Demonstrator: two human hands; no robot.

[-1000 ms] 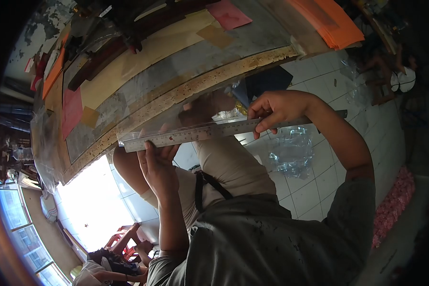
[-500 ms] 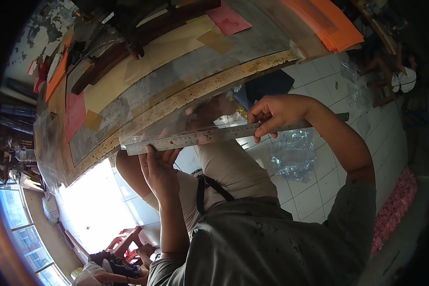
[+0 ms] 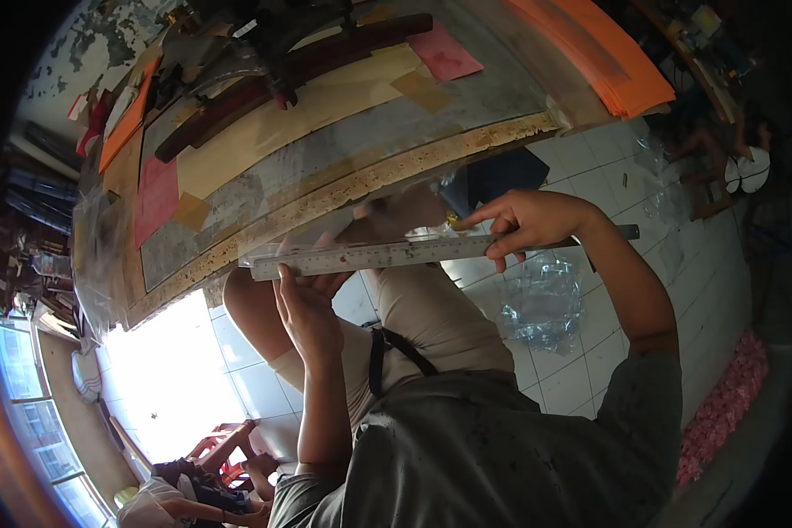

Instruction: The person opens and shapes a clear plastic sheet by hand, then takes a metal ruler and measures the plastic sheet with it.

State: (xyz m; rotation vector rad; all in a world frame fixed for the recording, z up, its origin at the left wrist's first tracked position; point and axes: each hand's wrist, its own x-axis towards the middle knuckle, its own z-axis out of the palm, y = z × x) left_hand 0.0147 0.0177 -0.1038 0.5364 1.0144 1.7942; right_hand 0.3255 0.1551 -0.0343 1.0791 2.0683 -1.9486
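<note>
A long metal ruler lies nearly level across the view, above my lap and close to the table's front edge. My left hand pinches its left end, thumb on top and fingers underneath. Farther along, my right hand grips the ruler toward its right end, its index finger stretched out along the far side. Thin clear plastic shows along the ruler's upper edge at the left end; how far it extends is hard to make out.
The worktable carries a yellowish sheet, pink pieces, a dark red bar and a stack of orange sheets. Crumpled clear plastic lies on the tiled floor. Other people sit at lower left and far right.
My right index finger has stretched out from its curled position. The ruler stays in both hands; the whole view has shifted slightly, with the table now lower and farther right.
</note>
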